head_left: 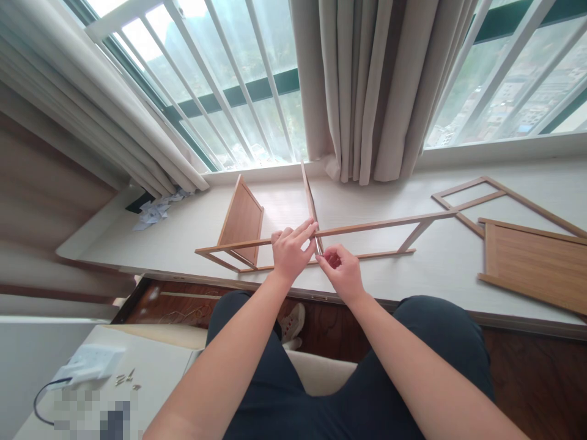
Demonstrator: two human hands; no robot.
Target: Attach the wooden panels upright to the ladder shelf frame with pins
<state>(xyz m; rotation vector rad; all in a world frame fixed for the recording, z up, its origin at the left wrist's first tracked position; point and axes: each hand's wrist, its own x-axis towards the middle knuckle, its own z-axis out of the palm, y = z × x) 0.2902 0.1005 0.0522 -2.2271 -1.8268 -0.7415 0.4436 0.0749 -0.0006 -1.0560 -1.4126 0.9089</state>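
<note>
A wooden frame (380, 225) of thin brown rails stands on the white window ledge, with a solid panel (244, 221) and a second, edge-on wooden piece (307, 186) joined to it or resting against it. My left hand (292, 249) is closed around the upper rail where the edge-on piece meets it. Just right of it, my right hand (340, 269) pinches a thin shiny metal rod (318, 247) against this joint. The rod may be a hex key, but its ends are hidden by my fingers.
More wooden parts lie at the right of the ledge: an open frame (486, 179) and a slatted-edge panel (536, 260). Crumpled paper (153, 212) sits at the left. Several small metal screws (125, 379) lie on a white surface at lower left. Curtains (358, 91) hang behind.
</note>
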